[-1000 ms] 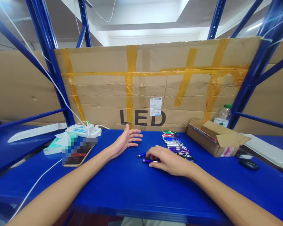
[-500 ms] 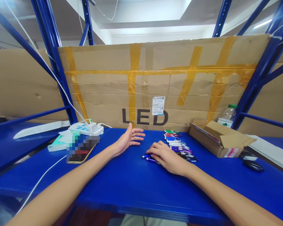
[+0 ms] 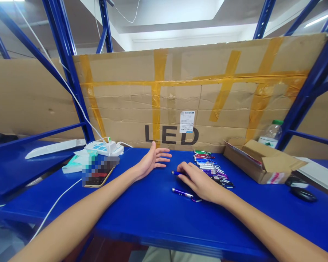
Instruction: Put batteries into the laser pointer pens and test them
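Note:
My right hand is closed over a slim blue penlight, whose end pokes out past the fingertips; the rest is hidden beneath the hand. Just in front of this hand, a purple penlight with a silver middle and a clip at its end lies on the blue table. Behind and to the right of the hand, several penlights lie side by side, running from green and red through blue and silver to purple and black. My left hand is held edge-on with fingers apart, empty, to the left.
An opened cardboard box stands at the right, with a bottle behind it and a black mouse beside it. On the left are a phone, a tissue pack and a power strip. A large cardboard sheet forms the back.
The blue and purple penlights lay close together under my right hand; now they are apart, the purple one nearer me. The view has shifted slightly. My left hand keeps its pose.

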A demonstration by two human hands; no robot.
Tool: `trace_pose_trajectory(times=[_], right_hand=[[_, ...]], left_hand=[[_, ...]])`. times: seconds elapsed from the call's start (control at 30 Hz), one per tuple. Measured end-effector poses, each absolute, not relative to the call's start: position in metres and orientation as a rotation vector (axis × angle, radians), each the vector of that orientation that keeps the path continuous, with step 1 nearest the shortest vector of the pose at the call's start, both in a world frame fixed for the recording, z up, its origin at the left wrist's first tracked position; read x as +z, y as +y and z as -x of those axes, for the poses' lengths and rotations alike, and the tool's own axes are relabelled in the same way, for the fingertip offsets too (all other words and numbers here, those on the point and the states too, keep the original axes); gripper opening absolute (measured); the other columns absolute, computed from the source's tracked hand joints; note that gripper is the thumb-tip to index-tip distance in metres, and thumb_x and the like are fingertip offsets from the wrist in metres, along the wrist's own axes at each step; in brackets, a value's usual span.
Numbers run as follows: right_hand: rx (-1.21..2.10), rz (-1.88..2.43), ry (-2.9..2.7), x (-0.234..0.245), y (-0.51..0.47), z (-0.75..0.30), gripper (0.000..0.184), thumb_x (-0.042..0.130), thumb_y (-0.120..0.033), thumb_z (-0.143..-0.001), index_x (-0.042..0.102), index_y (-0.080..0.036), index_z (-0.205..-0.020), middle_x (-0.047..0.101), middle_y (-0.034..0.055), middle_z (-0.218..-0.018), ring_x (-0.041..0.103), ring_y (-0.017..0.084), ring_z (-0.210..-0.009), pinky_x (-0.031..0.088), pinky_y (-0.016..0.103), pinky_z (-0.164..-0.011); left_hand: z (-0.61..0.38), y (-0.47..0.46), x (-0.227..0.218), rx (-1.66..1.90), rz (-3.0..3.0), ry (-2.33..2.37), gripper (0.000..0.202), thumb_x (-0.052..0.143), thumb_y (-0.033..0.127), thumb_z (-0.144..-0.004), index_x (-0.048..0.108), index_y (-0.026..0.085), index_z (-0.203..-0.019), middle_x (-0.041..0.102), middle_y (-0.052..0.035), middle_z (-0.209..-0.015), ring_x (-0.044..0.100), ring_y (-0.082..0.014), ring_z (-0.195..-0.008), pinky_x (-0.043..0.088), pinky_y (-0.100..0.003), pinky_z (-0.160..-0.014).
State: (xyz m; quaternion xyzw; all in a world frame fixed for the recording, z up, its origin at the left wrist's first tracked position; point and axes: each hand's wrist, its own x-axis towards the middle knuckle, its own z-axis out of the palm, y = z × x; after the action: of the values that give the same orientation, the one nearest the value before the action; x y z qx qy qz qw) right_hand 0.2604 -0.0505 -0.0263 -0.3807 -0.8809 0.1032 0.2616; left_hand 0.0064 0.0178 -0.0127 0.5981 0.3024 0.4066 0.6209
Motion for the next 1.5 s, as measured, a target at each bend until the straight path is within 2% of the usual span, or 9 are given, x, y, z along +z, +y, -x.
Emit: trace_pose_trajectory(times=[0.13, 0.2, 0.3, 0.4, 0.5, 0.63, 1.03, 1.5], right_hand=[[0.305, 1.049, -2.291, -0.025, -0.05, -0.261, 0.024, 0.038, -0.035, -0.116, 0.054, -0.025, -0.132, 0.068, 0.0117, -0.132, 0.066, 0.027, -0.119, 0.052, 0.044, -0.104], [0.295, 1.027, -2.289, -0.025, -0.049, -0.26, 0.028, 0.035, -0.036, -0.117, 0.055, -0.025, -0.134, 0.068, 0.0115, -0.133, 0.067, 0.026, -0.121, 0.051, 0.044, -0.106], [0.284, 1.032, -2.313, -0.025, -0.049, -0.26, 0.027, 0.037, -0.037, -0.116, 0.059, -0.025, -0.124, 0.07, 0.0105, -0.122, 0.069, 0.026, -0.112, 0.053, 0.043, -0.101], [0.259, 1.091, -2.361, -0.025, -0.05, -0.259, 0.025, 0.04, -0.037, -0.115, 0.06, -0.024, -0.109, 0.071, 0.0085, -0.107, 0.068, 0.025, -0.096, 0.052, 0.039, -0.088], [0.254, 1.155, -2.411, -0.023, -0.052, -0.257, 0.028, 0.039, -0.037, -0.115, 0.054, -0.024, -0.094, 0.068, 0.0046, -0.088, 0.063, 0.023, -0.078, 0.045, 0.035, -0.074], [0.286, 1.17, -2.427, -0.019, -0.055, -0.255, 0.027, 0.04, -0.034, -0.113, 0.049, -0.025, -0.089, 0.064, 0.0022, -0.08, 0.059, 0.02, -0.07, 0.04, 0.033, -0.069], [0.312, 1.156, -2.413, -0.016, -0.057, -0.255, 0.028, 0.037, -0.039, -0.114, 0.051, -0.024, -0.094, 0.065, 0.0035, -0.086, 0.059, 0.022, -0.076, 0.04, 0.033, -0.074], [0.325, 1.152, -2.474, -0.02, -0.054, -0.259, 0.033, 0.034, -0.045, -0.115, 0.055, -0.025, -0.099, 0.067, 0.0045, -0.089, 0.062, 0.023, -0.08, 0.04, 0.034, -0.076]], left_hand=[[-0.006, 0.016, -0.01, 0.951, -1.347, 0.676, 0.091, 0.026, 0.09, -0.1, 0.068, 0.018, -0.135, 0.069, -0.0196, -0.142, 0.064, -0.0354, -0.13, 0.053, -0.045, -0.101], [-0.006, 0.015, -0.008, 0.952, -1.343, 0.669, 0.092, 0.024, 0.09, -0.1, 0.068, 0.018, -0.137, 0.069, -0.0198, -0.142, 0.064, -0.0353, -0.131, 0.053, -0.045, -0.102], [-0.006, 0.015, -0.007, 0.949, -1.337, 0.656, 0.093, 0.024, 0.091, -0.099, 0.067, 0.017, -0.138, 0.068, -0.0204, -0.143, 0.063, -0.036, -0.131, 0.053, -0.046, -0.103], [-0.005, 0.015, -0.007, 0.942, -1.33, 0.649, 0.095, 0.024, 0.092, -0.098, 0.067, 0.017, -0.138, 0.068, -0.0213, -0.143, 0.063, -0.0368, -0.131, 0.053, -0.047, -0.104], [-0.005, 0.015, -0.006, 0.934, -1.319, 0.652, 0.097, 0.022, 0.093, -0.097, 0.067, 0.017, -0.137, 0.069, -0.0213, -0.141, 0.064, -0.0369, -0.131, 0.053, -0.046, -0.103], [-0.005, 0.014, -0.004, 0.926, -1.303, 0.653, 0.097, 0.02, 0.093, -0.097, 0.067, 0.017, -0.136, 0.071, -0.021, -0.139, 0.065, -0.0356, -0.128, 0.054, -0.044, -0.1], [-0.005, 0.014, -0.003, 0.923, -1.306, 0.655, 0.097, 0.017, 0.09, -0.099, 0.067, 0.016, -0.135, 0.072, -0.0202, -0.136, 0.068, -0.0325, -0.121, 0.055, -0.04, -0.096], [-0.004, 0.014, -0.006, 0.889, -1.356, 0.629, 0.096, 0.021, 0.093, -0.098, 0.068, 0.017, -0.134, 0.071, -0.0207, -0.138, 0.068, -0.0337, -0.123, 0.054, -0.041, -0.095]])
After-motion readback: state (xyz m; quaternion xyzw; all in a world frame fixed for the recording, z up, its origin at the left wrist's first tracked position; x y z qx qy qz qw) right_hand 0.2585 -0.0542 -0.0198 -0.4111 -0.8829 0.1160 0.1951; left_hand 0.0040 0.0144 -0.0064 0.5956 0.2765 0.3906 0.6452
